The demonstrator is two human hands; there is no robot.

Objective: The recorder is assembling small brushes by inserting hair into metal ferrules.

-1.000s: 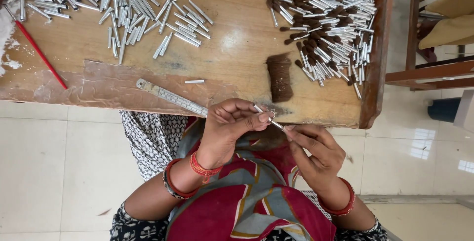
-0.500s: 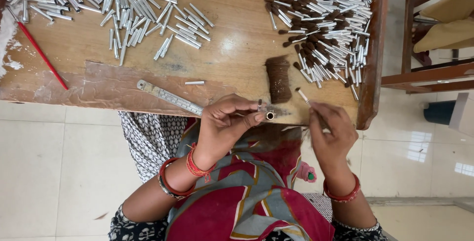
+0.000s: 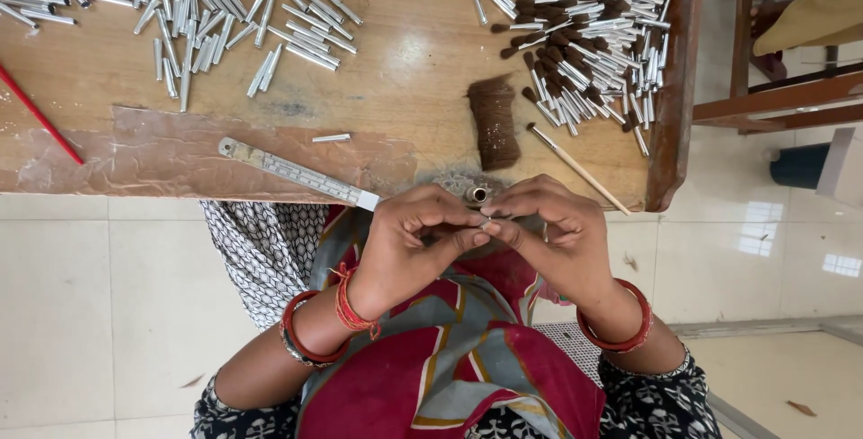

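Both hands are meeting at the table's near edge. Left hand [image 3: 409, 246] and right hand [image 3: 548, 237] are pinching something tiny between fingertips, likely a small metal tube [image 3: 485, 221]; only a glint is showing, so I can't tell exactly what it is or which hand is bearing it. Fingers on both are closed narrow, thumb against forefinger.

A small metal cup [image 3: 477, 195] is sitting at 12 o'clock from the fingertips, just beside them on the table [image 3: 404, 88]. The brown bristle bundle [image 3: 493, 120] is lying further out at 12. A thin stick [image 3: 578, 169] is lying at 1 o'clock, and the pile of finished brush tips [image 3: 584, 26] beyond it. Empty metal tubes [image 3: 207, 17] are spread at 10–11 o'clock. The steel ruler [image 3: 301, 174] is lying at 9–10.

My read: fine fitting work. Doing it well means keeping the pinch light, wrists braced near the edge, piece held over the table so a drop is landing on wood, not on the lap.
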